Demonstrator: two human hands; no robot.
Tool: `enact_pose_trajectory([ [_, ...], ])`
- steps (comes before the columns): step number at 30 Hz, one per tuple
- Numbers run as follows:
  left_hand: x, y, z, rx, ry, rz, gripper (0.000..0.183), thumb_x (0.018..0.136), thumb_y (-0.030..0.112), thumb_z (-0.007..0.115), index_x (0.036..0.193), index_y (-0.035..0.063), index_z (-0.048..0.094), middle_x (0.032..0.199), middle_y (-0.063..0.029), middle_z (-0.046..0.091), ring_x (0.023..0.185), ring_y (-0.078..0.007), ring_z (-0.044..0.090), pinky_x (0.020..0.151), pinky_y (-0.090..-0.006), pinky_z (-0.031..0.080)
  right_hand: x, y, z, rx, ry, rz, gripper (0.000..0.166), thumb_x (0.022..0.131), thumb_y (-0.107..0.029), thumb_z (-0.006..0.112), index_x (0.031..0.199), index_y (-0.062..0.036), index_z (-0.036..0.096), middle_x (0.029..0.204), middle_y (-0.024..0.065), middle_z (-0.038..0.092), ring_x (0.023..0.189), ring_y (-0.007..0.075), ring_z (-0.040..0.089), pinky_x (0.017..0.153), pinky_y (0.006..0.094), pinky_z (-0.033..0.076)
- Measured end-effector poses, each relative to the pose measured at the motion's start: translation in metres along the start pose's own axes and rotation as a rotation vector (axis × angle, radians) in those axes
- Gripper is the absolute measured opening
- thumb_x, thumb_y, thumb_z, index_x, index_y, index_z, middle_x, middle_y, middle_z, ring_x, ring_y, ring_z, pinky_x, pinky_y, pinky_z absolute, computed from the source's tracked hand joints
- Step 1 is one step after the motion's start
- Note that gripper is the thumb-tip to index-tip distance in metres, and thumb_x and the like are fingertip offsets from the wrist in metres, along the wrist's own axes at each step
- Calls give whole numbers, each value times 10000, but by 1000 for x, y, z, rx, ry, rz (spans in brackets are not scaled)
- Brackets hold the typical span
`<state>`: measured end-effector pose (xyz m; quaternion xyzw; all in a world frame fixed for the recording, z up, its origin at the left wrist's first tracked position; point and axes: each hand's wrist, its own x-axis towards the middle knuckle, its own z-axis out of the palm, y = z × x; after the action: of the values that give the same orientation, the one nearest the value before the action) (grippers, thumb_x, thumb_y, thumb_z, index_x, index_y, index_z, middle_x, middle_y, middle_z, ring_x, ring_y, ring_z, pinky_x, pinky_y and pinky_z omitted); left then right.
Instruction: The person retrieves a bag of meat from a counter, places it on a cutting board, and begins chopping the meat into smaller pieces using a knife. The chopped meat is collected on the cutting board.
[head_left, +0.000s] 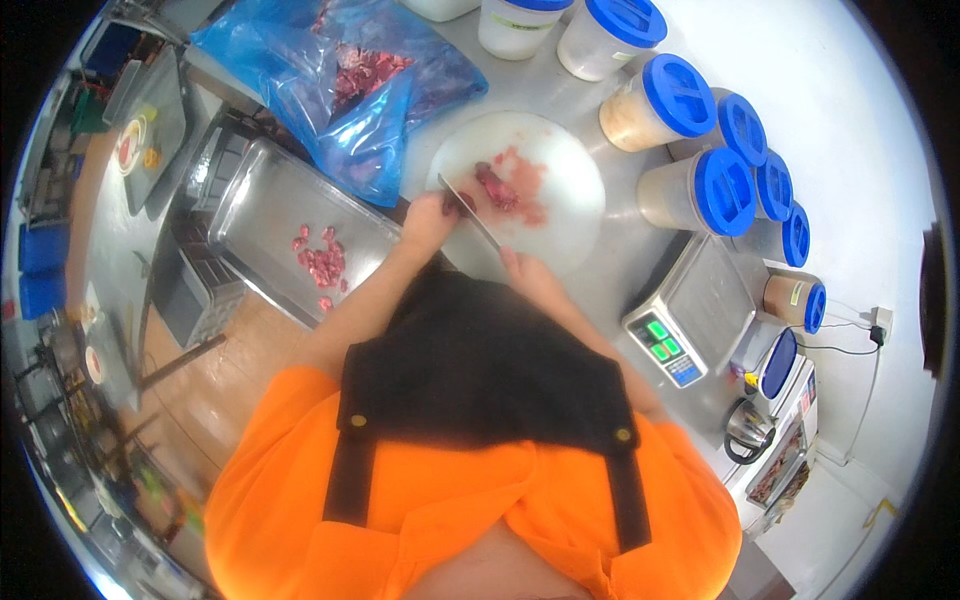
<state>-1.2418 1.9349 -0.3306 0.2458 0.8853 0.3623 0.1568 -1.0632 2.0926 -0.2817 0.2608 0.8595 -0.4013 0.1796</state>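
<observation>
On the round white cutting board (577, 217) lies a piece of raw red meat (496, 186), with pinkish wet stains around it. My right hand (529, 271) grips the handle of a knife (469, 212), whose blade points up and left across the board's near-left part. My left hand (429, 223) holds a smaller dark red piece of meat (459, 202) right beside the blade. Fingers and blade partly cover that piece. Left of my left forearm, a steel tray (262, 195) holds a small heap of cut meat pieces (324, 262).
Behind the tray, an open blue plastic bag (367, 150) contains more raw meat (367, 73). Several blue-lidded plastic containers (660, 105) line the wall side. A digital scale (694, 307) with a lit display stands to the right, near a metal pitcher (750, 429).
</observation>
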Motion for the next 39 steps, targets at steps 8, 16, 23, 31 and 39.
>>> enact_pose_trajectory([
  [8,3,1,0,48,24,81,207,814,170,645,935,16,710,824,-230,636,784,-422,645,731,-500,523,53,-36,20,-38,-20,10,786,1026,-584,317,892,101,678,878,377,635,918,530,638,838,569,491],
  [16,18,-13,-4,75,22,32,219,834,190,639,911,-9,688,835,-256,665,794,-419,669,723,-502,529,30,3,20,132,21,-104,747,1028,-557,334,894,90,683,861,365,643,905,523,643,820,539,499],
  [23,19,-20,1,-99,92,-56,187,864,163,608,939,0,663,869,-247,673,822,-421,669,753,-486,528,-2,4,0,163,27,53,711,1031,-562,363,954,77,664,843,291,660,837,406,664,815,471,488],
  [31,12,19,21,81,-38,213,208,866,151,596,1003,3,646,998,-227,650,983,-387,634,870,-445,512,-9,43,-10,384,236,67,686,1019,-597,394,778,17,583,659,95,536,654,225,517,643,398,420],
  [39,-3,-8,-51,109,-296,-91,228,734,202,628,886,37,667,860,-205,687,852,-387,670,773,-453,529,-9,81,-10,372,235,269,784,1024,-618,336,805,85,606,686,172,583,716,288,586,712,432,459],
])
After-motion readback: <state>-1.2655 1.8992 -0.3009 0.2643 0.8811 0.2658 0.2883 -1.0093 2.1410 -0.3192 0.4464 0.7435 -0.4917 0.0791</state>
